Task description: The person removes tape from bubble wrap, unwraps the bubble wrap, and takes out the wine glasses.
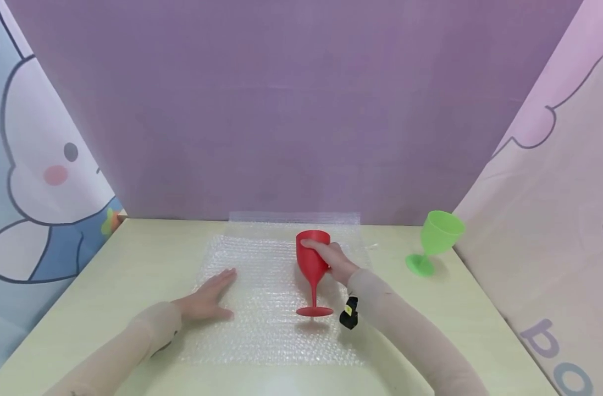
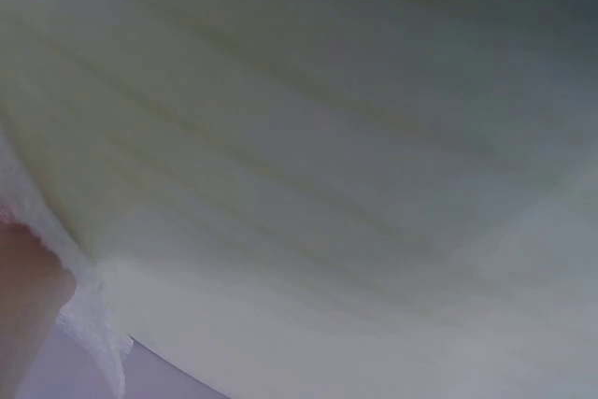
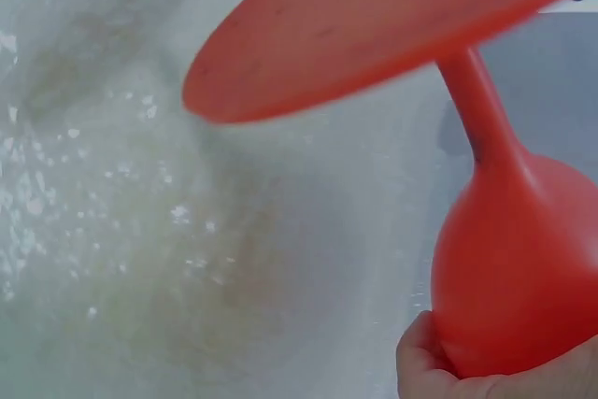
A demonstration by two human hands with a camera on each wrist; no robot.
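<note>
My right hand (image 1: 335, 259) grips a red goblet (image 1: 313, 264) round its bowl, with the thumb across the near side. The goblet is nearly upright, its base apparently just above a sheet of bubble wrap (image 1: 261, 335). In the right wrist view the goblet's foot (image 3: 374, 44) looms large, and fingers curl at the bowl (image 3: 514, 277). My left hand (image 1: 207, 300) rests at the left side of the bubble wrap, fingers straight and thumb spread. Only a bit of the left hand (image 2: 33, 296) shows in the left wrist view, beside the wrap's edge.
A green goblet (image 1: 441, 234) stands on the pale table (image 1: 153, 253) at the far right. Behind the table rises a purple backdrop (image 1: 281, 110). Patterned panels (image 1: 553, 231) flank it on both sides. The bubble wrap reaches the table's back edge.
</note>
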